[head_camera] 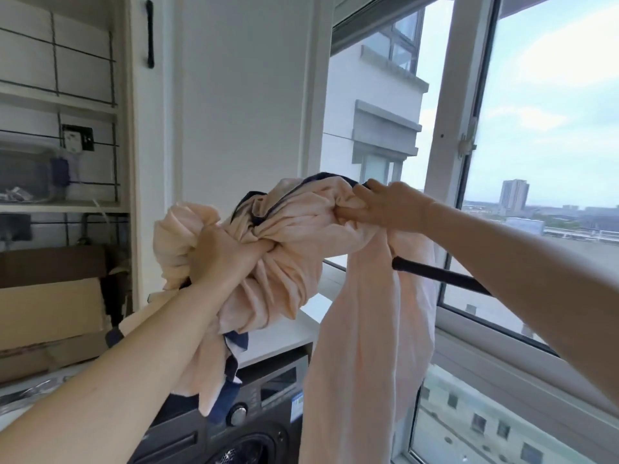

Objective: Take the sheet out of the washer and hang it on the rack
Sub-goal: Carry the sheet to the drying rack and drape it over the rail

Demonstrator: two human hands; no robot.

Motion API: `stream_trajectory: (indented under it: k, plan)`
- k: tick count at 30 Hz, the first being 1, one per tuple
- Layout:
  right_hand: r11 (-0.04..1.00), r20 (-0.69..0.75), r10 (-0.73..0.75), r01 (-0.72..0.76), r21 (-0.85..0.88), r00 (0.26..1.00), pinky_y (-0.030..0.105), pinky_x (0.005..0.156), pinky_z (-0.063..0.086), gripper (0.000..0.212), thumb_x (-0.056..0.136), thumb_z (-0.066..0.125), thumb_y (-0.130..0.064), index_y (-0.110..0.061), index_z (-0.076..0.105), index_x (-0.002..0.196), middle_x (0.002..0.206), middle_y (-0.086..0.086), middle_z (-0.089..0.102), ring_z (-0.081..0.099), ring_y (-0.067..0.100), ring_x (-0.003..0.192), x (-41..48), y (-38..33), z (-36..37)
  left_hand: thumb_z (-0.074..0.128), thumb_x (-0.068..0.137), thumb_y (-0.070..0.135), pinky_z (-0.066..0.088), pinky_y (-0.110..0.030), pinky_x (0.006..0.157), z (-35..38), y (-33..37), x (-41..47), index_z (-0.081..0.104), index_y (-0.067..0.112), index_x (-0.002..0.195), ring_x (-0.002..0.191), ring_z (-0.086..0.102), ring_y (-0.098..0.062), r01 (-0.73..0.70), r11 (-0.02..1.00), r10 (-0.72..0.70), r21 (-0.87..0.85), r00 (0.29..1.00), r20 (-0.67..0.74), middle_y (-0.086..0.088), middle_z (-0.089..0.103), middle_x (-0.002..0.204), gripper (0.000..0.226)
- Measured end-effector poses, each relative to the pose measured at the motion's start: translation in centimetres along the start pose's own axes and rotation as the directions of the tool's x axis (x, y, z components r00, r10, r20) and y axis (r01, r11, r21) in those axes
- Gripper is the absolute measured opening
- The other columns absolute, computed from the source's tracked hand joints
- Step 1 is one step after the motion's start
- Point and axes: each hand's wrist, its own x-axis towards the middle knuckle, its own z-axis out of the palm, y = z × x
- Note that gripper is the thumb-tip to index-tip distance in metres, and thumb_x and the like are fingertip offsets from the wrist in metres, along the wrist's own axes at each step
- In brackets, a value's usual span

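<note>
The peach sheet [294, 249] with dark blue trim is bunched in a big wad at chest height above the washer [254, 406]. My left hand [221, 256] grips the wad at its left side, fingers sunk into the folds. My right hand [388, 205] grips the top right of the wad. A long tail of the sheet hangs down to the right, over a black rack bar [438, 274] that slants in front of the window. The dark washer stands below, its door partly visible at the bottom edge.
A window [536, 162] fills the right side, with its sill and frame close behind the bar. Open shelves [60, 102] with wire rails and cardboard boxes [50, 313] stand at the left. A white wall panel rises behind the sheet.
</note>
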Motion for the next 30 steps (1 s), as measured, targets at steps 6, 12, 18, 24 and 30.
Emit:
stream_trajectory:
  k: [6, 12, 18, 24, 30]
  plan:
    - [0.997, 0.036, 0.05, -0.051, 0.05, 0.998, 0.028, 0.041, 0.041, 0.074, 0.082, 0.064, -0.009, -0.035, 0.02, 0.135, 0.107, 0.016, 0.052, 0.056, 0.03, 0.081, -3.8, 1.8, 0.0, 0.077, 0.057, 0.055, 0.055, -0.033, 0.066, 2.3, 2.9, -0.8, 0.062, 0.016, 0.088, 0.071, 0.067, -0.02, -0.053, 0.998, 0.055, -0.031, 0.996, 0.069, 0.0, 0.07, 0.078, 0.052]
    - [0.998, 0.1, 0.04, -0.044, 0.037, 0.994, 0.03, 0.046, 0.036, 0.08, 0.083, 0.064, -0.013, -0.04, 0.011, 0.137, 0.116, 0.015, 0.047, 0.055, 0.031, 0.087, -7.9, 4.1, -1.6, 0.072, 0.05, 0.063, 0.057, -0.037, 0.069, 2.7, 5.5, -3.0, 0.065, 0.015, 0.091, 0.074, 0.067, -0.019, -0.182, 0.983, 0.18, 0.011, 0.98, 0.083, 0.001, 0.071, 0.082, 0.064]
    - [1.0, 0.131, -0.004, 0.005, -0.005, 0.991, 0.034, 0.052, 0.046, 0.085, 0.085, 0.06, -0.015, -0.04, 0.001, 0.14, 0.124, 0.015, 0.042, 0.054, 0.03, 0.093, -12.5, 5.7, -4.3, 0.073, 0.055, 0.066, 0.056, -0.04, 0.074, 2.9, 7.6, -5.9, 0.065, 0.02, 0.089, 0.076, 0.066, -0.019, -0.256, 0.966, 0.25, 0.03, 0.959, 0.133, 0.002, 0.07, 0.084, 0.057]
    - [0.999, 0.108, -0.033, 0.033, -0.003, 0.994, 0.031, 0.049, 0.043, 0.087, 0.077, 0.073, -0.015, -0.034, 0.016, 0.14, 0.109, 0.013, 0.047, 0.056, 0.026, 0.075, -17.6, 6.7, -7.9, 0.072, 0.057, 0.068, 0.055, -0.035, 0.072, 2.8, 9.9, -9.8, 0.066, 0.022, 0.088, 0.073, 0.065, -0.013, -0.311, 0.949, 0.297, 0.049, 0.937, 0.183, 0.006, 0.07, 0.08, 0.056]
    - [0.993, 0.048, -0.119, 0.119, -0.008, 0.992, 0.022, 0.039, 0.036, 0.067, 0.067, 0.073, -0.002, -0.018, 0.045, 0.125, 0.081, 0.007, 0.051, 0.051, 0.018, 0.052, -22.8, 6.1, -9.6, 0.069, 0.051, 0.072, 0.052, -0.028, 0.058, 2.4, 11.6, -14.5, 0.067, 0.024, 0.074, 0.057, 0.062, -0.003, -0.348, 0.937, 0.329, 0.041, 0.913, 0.243, 0.01, 0.069, 0.064, 0.053]
